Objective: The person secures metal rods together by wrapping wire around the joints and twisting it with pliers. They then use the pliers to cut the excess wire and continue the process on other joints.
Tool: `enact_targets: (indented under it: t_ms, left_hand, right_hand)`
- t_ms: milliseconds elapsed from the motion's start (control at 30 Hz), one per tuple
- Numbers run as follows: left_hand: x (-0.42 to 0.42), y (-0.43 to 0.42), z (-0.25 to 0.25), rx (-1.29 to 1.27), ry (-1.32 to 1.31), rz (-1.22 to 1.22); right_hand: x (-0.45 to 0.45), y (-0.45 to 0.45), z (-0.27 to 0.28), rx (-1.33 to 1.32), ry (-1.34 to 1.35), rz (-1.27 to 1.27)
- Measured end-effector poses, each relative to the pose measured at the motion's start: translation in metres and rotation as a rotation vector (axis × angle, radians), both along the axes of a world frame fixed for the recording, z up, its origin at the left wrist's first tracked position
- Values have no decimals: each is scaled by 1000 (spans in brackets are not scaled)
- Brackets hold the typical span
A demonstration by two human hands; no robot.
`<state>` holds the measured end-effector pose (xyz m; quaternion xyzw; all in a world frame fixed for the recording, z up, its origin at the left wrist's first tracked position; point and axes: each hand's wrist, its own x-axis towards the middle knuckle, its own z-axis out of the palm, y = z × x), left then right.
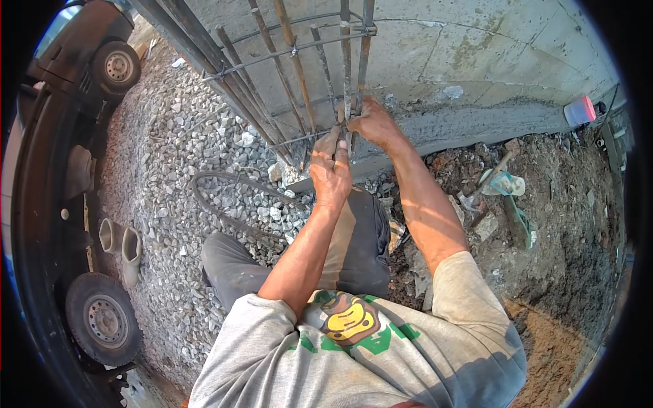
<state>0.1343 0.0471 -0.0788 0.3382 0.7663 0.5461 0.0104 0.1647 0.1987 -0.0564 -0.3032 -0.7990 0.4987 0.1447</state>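
A cage of rusty upright steel bars, ringed by thin steel hoops, stands against the concrete wall. Low on the cage, my left hand reaches up with its fingers closed beside the lowest hoop. Just to its right, my right hand is closed at the foot of the right-hand bars, its fingertips bent in toward the left hand. Both hands touch the steel. Whatever is pinched between their fingers is too small and covered to make out.
Grey gravel covers the ground at left, with a bent hose-like loop on it. A dark vehicle and a pair of boots stand farther left. Right are dirt with litter and a pink-and-white tub by the wall.
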Motion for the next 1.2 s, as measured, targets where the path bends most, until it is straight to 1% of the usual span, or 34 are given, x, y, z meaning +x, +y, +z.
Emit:
enact_targets:
  t_ms: [67, 133, 167, 200, 267, 300, 333, 367, 400, 467, 500, 567, 600, 667, 700, 767, 800, 867, 900, 967, 1000, 1067, 1100, 1167, 1200]
  left_hand:
    - [1, -1, -1, -8, 32, -5]
    - [1, 0, 13, 273, -757, -75]
    - [-3, 3, 15, 290, -860, -88]
    - [-8, 5, 19, 289, -862, -87]
    - [-15, 10, 27, 295, -1017, -20]
    - [-18, 11, 29, 292, -1031, -33]
    - [-20, 10, 31, 293, -1030, -31]
    - [-23, 8, 34, 197, -1034, -73]
    - [-25, 7, 35, 99, -1038, -115]
    - [-25, 5, 35, 81, -1036, -131]
    - [-25, 6, 35, 68, -1034, -151]
    - [-24, 7, 23, 63, -1030, -164]
    - [-23, 9, 20, 57, -1022, -177]
    - [-22, 10, 14, 61, -1030, -183]
    - [-21, 11, 13, 73, -1040, -184]
    - [-19, 14, 10, 59, -1060, -182]
    - [-17, 14, 8, 41, -1086, -176]
    - [-13, 16, 3, 35, -1097, -171]
    - [-11, 17, -1, 24, -1110, -159]
    - [-8, 21, -8, 33, -1113, -168]
    - [-7, 22, -11, 51, -1113, -166]
    - [-6, 22, -12, 58, -1116, -181]
    - [-8, 22, -11, 68, -1119, -190]
    - [-9, 21, -8, 59, -1111, -190]
    - [-9, 21, -7, 45, -1114, -187]
  right_hand:
    - [2, -1, -5, 254, 75, 57]
    - [3, 0, -1, 242, 72, 98]
    - [3, 1, 1, 233, 73, 143]
    - [3, 2, 2, 232, 71, 143]
    - [3, 4, 2, 114, 56, 161]
    - [5, 4, 3, 113, 56, 162]
    - [6, 3, 3, 107, 115, 158]
    - [7, 2, 4, 102, 176, 154]
    - [11, 3, 5, 100, 179, 157]
    - [22, 8, 6, -188, 211, 194]
    - [24, 8, -2, -188, 210, 195]
    - [29, 8, -24, -445, 379, 65]
    - [30, 7, -24, -444, 381, 62]
    - [31, 3, -25, -147, 306, -14]
    - [36, 3, -27, -148, 310, -20]
    - [44, 10, -28, -252, 147, 35]
    - [46, 12, -28, -249, 150, 32]
    - [53, 16, -29, -81, -18, 124]
    - [54, 17, -32, -81, -20, 116]
    - [52, 18, -42, 436, -121, 111]
    - [47, 18, -53, 435, -123, 103]
    - [32, 24, -71, 580, -156, 140]
    - [28, 31, -63, 588, -148, 138]
    - [26, 41, -38, 282, -205, 187]
    - [25, 44, -27, 285, -200, 190]
